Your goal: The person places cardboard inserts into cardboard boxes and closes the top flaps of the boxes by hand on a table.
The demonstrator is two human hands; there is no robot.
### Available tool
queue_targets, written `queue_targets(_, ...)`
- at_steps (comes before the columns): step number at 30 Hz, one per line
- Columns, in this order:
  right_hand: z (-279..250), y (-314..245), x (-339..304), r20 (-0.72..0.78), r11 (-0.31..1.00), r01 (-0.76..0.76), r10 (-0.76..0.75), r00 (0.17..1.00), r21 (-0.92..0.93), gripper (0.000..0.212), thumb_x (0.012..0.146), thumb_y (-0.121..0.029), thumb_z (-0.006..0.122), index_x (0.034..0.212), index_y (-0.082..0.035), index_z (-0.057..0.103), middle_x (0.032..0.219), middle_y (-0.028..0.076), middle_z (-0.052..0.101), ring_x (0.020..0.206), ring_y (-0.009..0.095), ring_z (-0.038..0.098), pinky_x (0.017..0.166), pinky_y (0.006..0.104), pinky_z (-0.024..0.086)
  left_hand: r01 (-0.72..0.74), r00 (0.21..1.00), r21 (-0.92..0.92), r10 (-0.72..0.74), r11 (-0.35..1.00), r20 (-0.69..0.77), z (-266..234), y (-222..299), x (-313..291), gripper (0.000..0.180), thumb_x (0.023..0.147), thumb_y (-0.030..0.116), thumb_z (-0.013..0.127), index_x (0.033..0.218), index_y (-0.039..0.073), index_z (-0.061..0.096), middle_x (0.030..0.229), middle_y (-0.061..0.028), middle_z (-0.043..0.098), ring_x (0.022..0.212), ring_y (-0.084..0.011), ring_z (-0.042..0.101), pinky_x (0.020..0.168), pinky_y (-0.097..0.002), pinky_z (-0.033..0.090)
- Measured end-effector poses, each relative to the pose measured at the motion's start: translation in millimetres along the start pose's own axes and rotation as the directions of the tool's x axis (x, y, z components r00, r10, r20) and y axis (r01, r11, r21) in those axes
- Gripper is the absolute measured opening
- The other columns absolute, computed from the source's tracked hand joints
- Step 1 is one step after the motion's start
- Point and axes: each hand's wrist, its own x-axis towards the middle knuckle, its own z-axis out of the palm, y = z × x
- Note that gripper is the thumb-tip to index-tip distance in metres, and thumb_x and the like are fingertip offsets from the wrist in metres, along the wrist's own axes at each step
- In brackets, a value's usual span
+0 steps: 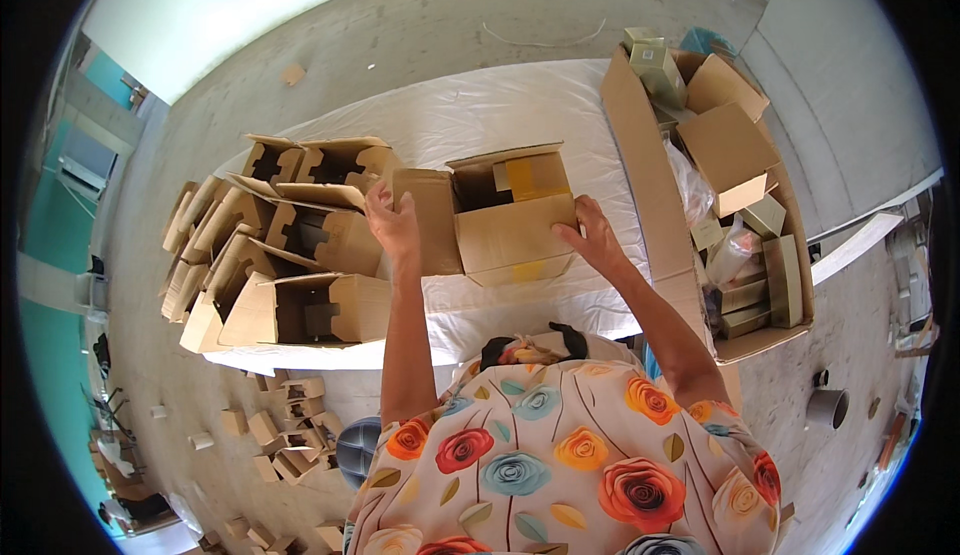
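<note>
In front of me on the white-covered table stands an open cardboard box with yellowish tape on it. One of its flaps folds out to the left. My right hand is at the box's right front corner, thumb on the front face and fingers along the side. At the outer edge of the left flap is my left hand, its thumb and fingers apart. It holds nothing I can see; whether it touches the flap I cannot tell. The inside of the box is mostly in shadow.
Several open cardboard boxes crowd the table's left side. To the right, a large carton holds smaller boxes and plastic bags. Small cardboard pieces litter the floor at lower left, near a dark checked round seat. A grey cylinder lies at right.
</note>
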Motion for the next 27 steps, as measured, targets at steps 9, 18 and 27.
queue_targets(9, 5, 1, 12, -0.016, 0.994, 0.076, -0.078, 0.997, -0.083, 0.080, 0.069, -0.010, 0.063, 0.135, -0.008, 0.019, 0.122, 0.018, 0.037, 0.111, 0.031, 0.038, 0.088, 0.0350, 0.038, -0.007, 0.984, -0.222, 0.046, 0.975, 0.171, -26, 28, -27, 0.051, 0.070, -0.007, 0.057, 0.118, 0.003, 0.042, 0.106, -0.0142, 0.051, 0.100, -0.0224, 0.052, 0.077, -0.0316, 0.049)
queue_targets(18, -10, -11, 54, 0.222, 0.954, -0.179, 0.234, 0.946, -0.240, 0.119, 0.058, -0.015, 0.076, 0.137, -0.015, -0.013, 0.140, 0.022, 0.017, 0.129, 0.041, 0.016, 0.093, 0.0400, 0.037, -0.184, 0.927, -0.170, 0.229, 0.968, 0.298, -30, 36, -52, 0.059, 0.071, -0.007, 0.049, 0.127, 0.004, 0.034, 0.115, -0.0190, 0.051, 0.096, -0.0290, 0.058, 0.076, -0.0338, 0.050)
queue_targets(27, -3, -8, 48, 0.117, 0.964, 0.035, -0.003, 0.993, -0.265, 0.101, 0.060, -0.027, 0.075, 0.135, -0.011, 0.010, 0.127, 0.018, 0.036, 0.119, 0.035, 0.035, 0.093, 0.0413, 0.038, 0.029, 0.915, -0.328, 0.107, 0.944, 0.388, -20, 47, -109, 0.059, 0.076, -0.011, 0.043, 0.131, 0.001, 0.027, 0.130, -0.0174, 0.036, 0.122, -0.0270, 0.036, 0.094, -0.0351, 0.038)
